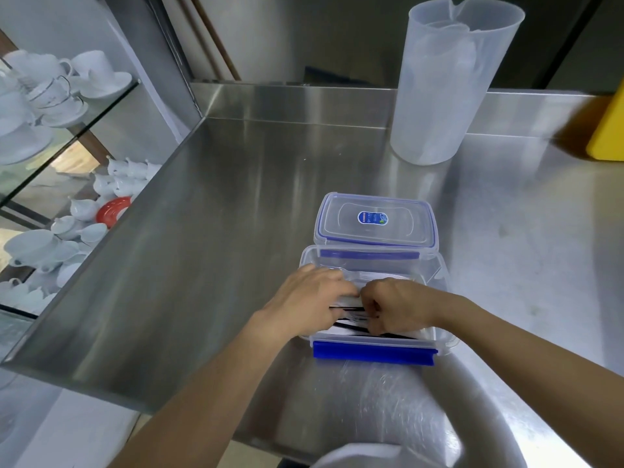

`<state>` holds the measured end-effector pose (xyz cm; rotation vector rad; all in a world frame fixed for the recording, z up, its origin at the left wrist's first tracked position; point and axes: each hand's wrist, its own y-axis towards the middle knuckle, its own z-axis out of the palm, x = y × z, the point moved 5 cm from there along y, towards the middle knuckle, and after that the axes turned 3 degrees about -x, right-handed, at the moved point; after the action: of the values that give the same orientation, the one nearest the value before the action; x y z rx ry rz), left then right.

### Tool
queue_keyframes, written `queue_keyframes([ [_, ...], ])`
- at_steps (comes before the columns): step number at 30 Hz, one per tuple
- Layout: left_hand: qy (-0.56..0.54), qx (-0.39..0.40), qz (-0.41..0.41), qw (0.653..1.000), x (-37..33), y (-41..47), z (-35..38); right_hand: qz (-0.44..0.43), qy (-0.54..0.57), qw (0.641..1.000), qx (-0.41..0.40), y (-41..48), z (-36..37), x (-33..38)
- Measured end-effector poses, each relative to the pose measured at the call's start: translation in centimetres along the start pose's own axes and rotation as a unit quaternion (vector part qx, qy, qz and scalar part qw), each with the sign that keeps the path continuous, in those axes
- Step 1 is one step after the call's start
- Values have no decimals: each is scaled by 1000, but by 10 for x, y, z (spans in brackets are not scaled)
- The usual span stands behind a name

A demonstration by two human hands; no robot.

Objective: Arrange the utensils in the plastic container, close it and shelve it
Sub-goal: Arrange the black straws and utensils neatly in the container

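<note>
A clear plastic container [435,265] with blue clips stands open on the steel counter, its near blue clip [371,354] folded down. Its clear lid [374,221] with a blue seal and round label lies flat just behind it. Inside the container lie utensils [351,327] with black handles and pale ends, mostly hidden under my hands. My left hand [310,298] reaches into the left half, fingers curled over the utensils. My right hand [395,305] is beside it, fingers pinched on the utensils.
A tall translucent plastic jug [445,86] stands at the back right of the steel counter [219,231]. A yellow object [607,130] sits at the right edge. Glass shelves [67,130] at left hold white cups, saucers and teapots. A white rounded object [358,457] shows at the bottom.
</note>
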<state>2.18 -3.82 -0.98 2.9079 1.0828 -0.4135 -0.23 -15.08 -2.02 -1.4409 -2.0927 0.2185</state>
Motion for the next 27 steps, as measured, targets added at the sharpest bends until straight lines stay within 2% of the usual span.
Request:
queue_keyframes([
  [5,35,33,25,999,-3,0,1,-6,42,998,36,-4,-6,-5],
  [11,12,25,-40,999,9,-1,5,15,53,997,56,-10,-16,-14],
  [16,25,26,-30,999,0,1,-1,27,208,975,68,-13,-19,-21],
  [22,-103,-11,-52,993,3,-2,-13,-14,231,969,-81,-13,-30,-25],
  [25,-49,-19,-39,998,8,0,-10,-31,179,974,-135,-11,-29,-25],
  [27,6,-59,-31,998,6,3,-12,-31,124,974,-189,-9,-30,-24],
])
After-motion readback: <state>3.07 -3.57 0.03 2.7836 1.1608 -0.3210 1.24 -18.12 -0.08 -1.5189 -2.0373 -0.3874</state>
